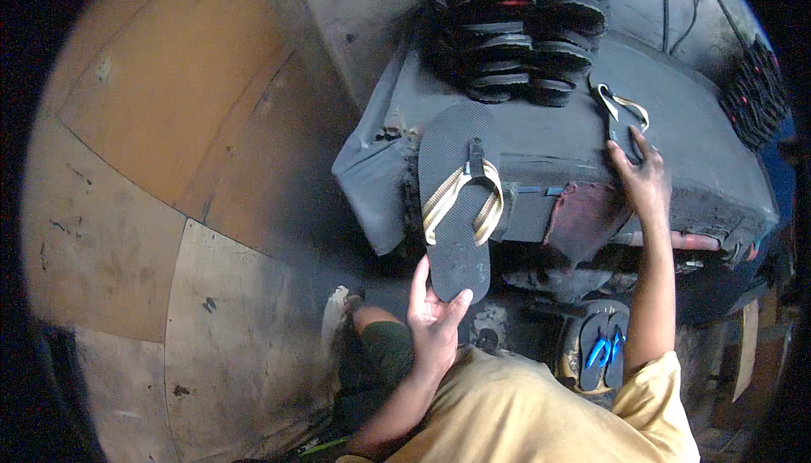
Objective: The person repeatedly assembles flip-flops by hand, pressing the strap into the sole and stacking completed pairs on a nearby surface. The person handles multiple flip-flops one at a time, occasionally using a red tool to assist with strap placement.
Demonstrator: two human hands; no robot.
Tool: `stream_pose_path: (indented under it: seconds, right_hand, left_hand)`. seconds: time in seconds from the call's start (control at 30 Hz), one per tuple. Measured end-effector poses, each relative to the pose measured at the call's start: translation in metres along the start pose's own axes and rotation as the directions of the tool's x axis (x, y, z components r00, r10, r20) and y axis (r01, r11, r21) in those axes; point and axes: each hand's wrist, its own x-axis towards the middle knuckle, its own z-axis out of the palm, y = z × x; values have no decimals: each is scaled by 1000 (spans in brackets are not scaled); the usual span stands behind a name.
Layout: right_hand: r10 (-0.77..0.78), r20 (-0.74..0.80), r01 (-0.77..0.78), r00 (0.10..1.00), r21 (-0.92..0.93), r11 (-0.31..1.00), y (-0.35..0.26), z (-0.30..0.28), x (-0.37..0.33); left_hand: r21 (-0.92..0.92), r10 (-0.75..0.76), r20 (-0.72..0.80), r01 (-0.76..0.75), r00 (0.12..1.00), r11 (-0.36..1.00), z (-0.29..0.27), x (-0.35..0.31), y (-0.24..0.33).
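Left hand: closed, with thumb and fingers, on the heel of the near slipper.
Near slipper: black, with cream straps, toe pointing away, before the worktop.
Right hand: partly open, touching the far slipper; I cannot tell if it grips.
Far slipper: at the worktop, right of the slipper stack.
Blue-strap pair: lower right, near the sleeve.

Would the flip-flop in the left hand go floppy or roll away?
Probably not very floppy: the flip-flop looks straight, though the left hand grips only its heel end. It's likely light, since just one hand holds it. Its flat sole suggests it wouldn't roll.
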Motion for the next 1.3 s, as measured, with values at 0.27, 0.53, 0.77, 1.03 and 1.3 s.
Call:
stream_pose_path:
  seconds: [0.27, 0.53, 0.77, 1.03, 1.3]
  right_hand:
    - [-501, -214, 516, 838, 15, 857, -37, -40, -94]
    - [-468, 492, 403, 734, 239, 884, -39, 6, -231]
    - [-501, 465, 288, 729, 455, 842, -23, 84, -263]
    - [-399, 359, 263, 844, 372, 890, -27, 192, -316]
    - [-513, 457, 233, 726, 539, 809, -12, 176, -287]
  left_hand:
    - [194, -14, 68, 0, 998, 981, -19, 0, 19]
    - [116, -161, -167, 182, 973, 977, -58, 3, -19]
    - [241, -171, -234, 227, 957, 943, -51, 30, -27]
    - [554, -102, -215, 207, 971, 806, -51, 58, -52]
    - [536, -127, -305, 280, 944, 796, -47, 58, -34]
